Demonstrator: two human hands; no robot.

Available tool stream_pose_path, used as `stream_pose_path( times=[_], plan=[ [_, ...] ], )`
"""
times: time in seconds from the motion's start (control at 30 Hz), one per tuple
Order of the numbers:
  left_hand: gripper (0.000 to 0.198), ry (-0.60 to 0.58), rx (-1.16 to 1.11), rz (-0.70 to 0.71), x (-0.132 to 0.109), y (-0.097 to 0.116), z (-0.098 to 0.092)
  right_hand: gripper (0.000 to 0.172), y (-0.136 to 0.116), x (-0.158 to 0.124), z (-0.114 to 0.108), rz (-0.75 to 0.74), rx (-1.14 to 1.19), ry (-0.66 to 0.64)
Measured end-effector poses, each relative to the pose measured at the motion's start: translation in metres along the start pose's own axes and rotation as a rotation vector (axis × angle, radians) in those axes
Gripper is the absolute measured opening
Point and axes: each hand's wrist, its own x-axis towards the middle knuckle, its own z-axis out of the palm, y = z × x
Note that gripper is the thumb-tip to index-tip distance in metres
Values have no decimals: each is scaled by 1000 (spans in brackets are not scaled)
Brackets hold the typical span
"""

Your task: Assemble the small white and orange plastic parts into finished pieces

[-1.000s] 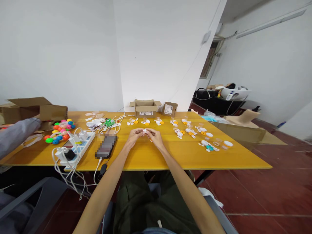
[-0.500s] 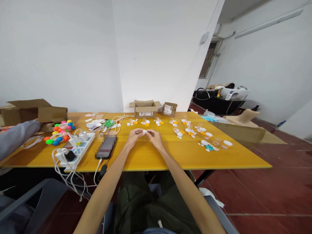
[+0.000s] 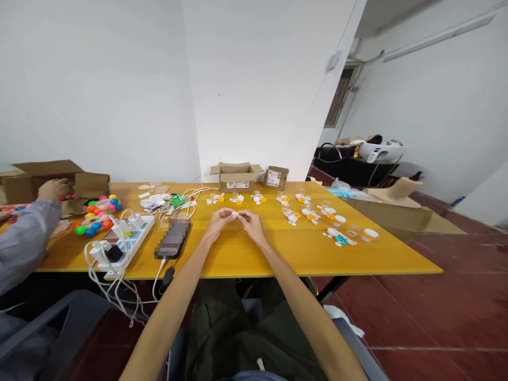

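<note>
Between the fingertips of both hands is a small white plastic piece (image 3: 235, 215), mostly covered by the fingers. My left hand (image 3: 218, 222) pinches it from the left, and my right hand (image 3: 251, 222) pinches it from the right. Both are raised a little over the yellow table (image 3: 246, 259). Beyond and to the right lie several small groups of white plastic parts, orange discs and clear cups, such as one group of parts (image 3: 259, 198). Nearest on the right is a group with a teal disc (image 3: 340, 239), beside an orange-and-white lidded cup (image 3: 369, 235).
Left of my arms lie a phone (image 3: 173, 239) and a white power strip (image 3: 137, 235) with tangled cables. Two cardboard boxes, an open one (image 3: 237, 177) and a smaller one (image 3: 276, 178), stand at the back. A co-worker's hand (image 3: 54, 189) reaches into a box at far left, near colourful balls (image 3: 93, 228).
The white piece has turned slightly between my fingertips; its dark dots no longer show clearly. At far left the co-worker's arm has moved, and a hand now appears at the box.
</note>
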Motion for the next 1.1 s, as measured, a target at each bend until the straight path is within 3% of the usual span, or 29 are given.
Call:
stream_pose_path(
  times=[0.67,1.1],
  plan=[
    [36,-44,-11,-55,3,-5,-1,17,4,0,-1,67,31,-26],
    [31,-32,70,60,0,3,2,18,-6,-2,0,43,53,-27]
  ],
)
